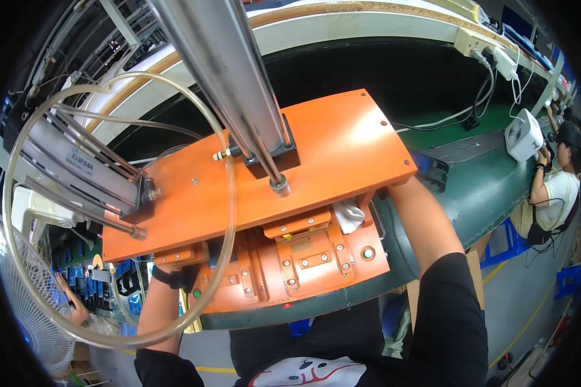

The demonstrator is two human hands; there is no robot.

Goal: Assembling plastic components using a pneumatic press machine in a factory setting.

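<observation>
An orange press [316,155] stands before me, two metal cylinders rising from its top plate. Below that plate is an orange base [316,271] with screwed-on blocks and a green button [368,253] near its right edge. My left hand [168,269], with a black band at the wrist, reaches under the plate's left end; its fingers are hidden. My right forearm [423,222] passes behind the plate's right end, which covers the hand. White fabric [348,216] shows under the plate; whether it is a glove on my right hand, I cannot tell.
A clear air hose [231,213] loops across the press's left side. The bench has a dark green surface [465,184], with a small white fan [524,135] and a power strip [474,44] beyond. A large fan [29,303] is at left. Another person [555,187] sits at right.
</observation>
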